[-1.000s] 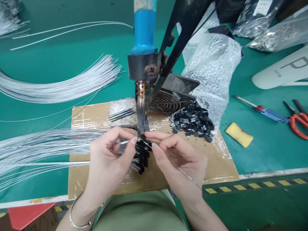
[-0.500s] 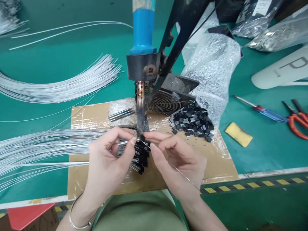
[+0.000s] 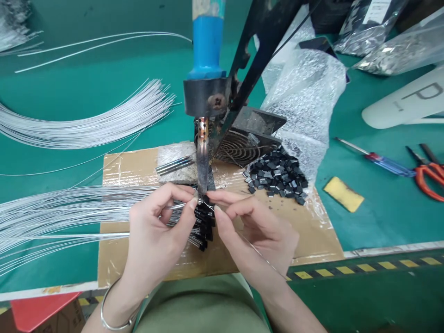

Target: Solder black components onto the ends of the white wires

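A blue-handled soldering iron (image 3: 207, 46) points straight down, clamped in a black stand (image 3: 243, 69). Just under its tip, my left hand (image 3: 161, 236) pinches a white wire (image 3: 178, 205) between thumb and forefinger. Its far end and a small piece there are too small to make out. My right hand (image 3: 258, 231) grips a thin solder wire (image 3: 258, 252), which runs from the fingertips back across the palm. The solder's front end reaches the iron tip. Below the fingers lie wires with black ends (image 3: 206, 226), partly hidden by my left hand.
Cardboard (image 3: 312, 231) covers the work spot, with a pile of small black pieces (image 3: 277, 173) on it. A fan (image 3: 239, 145) stands behind the iron. White wire bundles (image 3: 86, 127) lie left. To the right are a yellow sponge (image 3: 343, 193), a screwdriver (image 3: 385, 162) and orange-handled pliers (image 3: 430, 178).
The right thumb has shifted slightly left, closer to the iron tip, along with the solder wire. My left hand stays nearly in place.
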`<state>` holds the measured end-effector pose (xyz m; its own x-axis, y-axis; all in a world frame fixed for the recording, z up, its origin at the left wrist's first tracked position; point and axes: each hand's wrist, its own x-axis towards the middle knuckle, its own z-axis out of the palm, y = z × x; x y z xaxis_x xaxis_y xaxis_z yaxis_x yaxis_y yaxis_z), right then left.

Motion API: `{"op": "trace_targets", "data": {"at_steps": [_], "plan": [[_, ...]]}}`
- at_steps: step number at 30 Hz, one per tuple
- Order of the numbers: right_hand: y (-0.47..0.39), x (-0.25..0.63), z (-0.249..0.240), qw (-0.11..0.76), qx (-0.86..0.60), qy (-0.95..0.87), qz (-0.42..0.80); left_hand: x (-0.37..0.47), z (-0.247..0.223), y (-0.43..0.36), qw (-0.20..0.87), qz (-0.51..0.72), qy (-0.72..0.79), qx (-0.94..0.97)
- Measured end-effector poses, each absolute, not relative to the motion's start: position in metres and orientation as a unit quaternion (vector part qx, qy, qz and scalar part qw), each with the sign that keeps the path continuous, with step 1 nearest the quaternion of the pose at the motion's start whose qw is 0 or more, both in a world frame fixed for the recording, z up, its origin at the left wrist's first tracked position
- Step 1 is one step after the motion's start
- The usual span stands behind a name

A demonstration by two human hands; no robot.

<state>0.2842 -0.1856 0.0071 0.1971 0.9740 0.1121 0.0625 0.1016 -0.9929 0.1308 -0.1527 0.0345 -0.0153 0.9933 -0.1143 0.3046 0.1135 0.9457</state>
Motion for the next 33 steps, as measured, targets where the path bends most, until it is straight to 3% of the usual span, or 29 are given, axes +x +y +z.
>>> {"op": "trace_targets", "data": {"at_steps": [33], "plan": [[-0.1863,0.2831,0.0046,0.564,-0.534,-0.484,0.404,0.1316,0.0345,-0.1543,0.426,0.373,0.606,0.559]]}}
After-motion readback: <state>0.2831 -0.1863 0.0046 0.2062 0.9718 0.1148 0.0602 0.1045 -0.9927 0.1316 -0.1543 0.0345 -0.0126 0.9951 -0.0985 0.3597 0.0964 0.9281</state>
